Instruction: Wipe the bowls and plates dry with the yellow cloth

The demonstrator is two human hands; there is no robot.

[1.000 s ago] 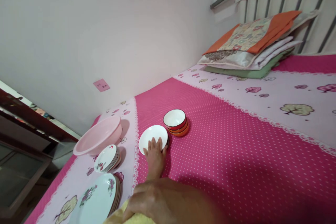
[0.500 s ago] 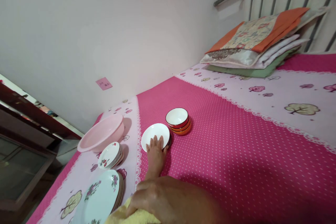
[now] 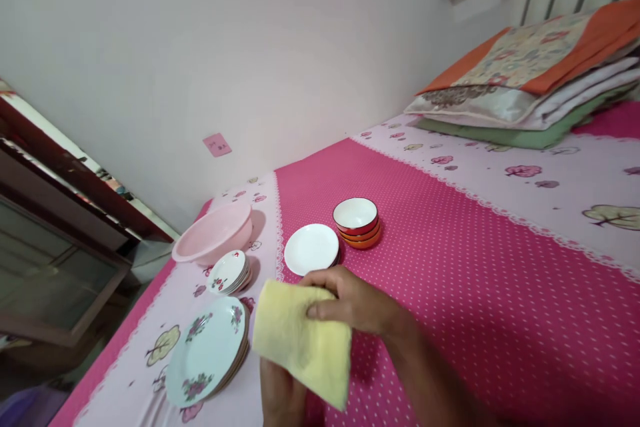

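A yellow cloth (image 3: 303,337) is held up in front of me, folded, with my right hand (image 3: 345,300) pinching its upper right part, thumb on the near side. My left hand (image 3: 283,390) is behind and below the cloth, its fingers hidden by it. Just beyond the cloth sits a stack of white plates (image 3: 311,249). To its right stands a stack of bowls (image 3: 356,217), white inside and red and orange outside. On the left lie large flowered plates (image 3: 207,347), stacked, and a pile of small flowered dishes (image 3: 227,271).
A pink basin (image 3: 215,233) stands by the wall at the bed's far left. Folded bedding and pillows (image 3: 525,93) are piled at the back right near the headboard. The bed has a pink dotted cover (image 3: 450,260). A pink note (image 3: 217,145) is on the wall.
My left hand has come off the white plate and back toward me, behind the cloth. My right hand has raised the yellow cloth into fuller view. The view has shifted slightly.
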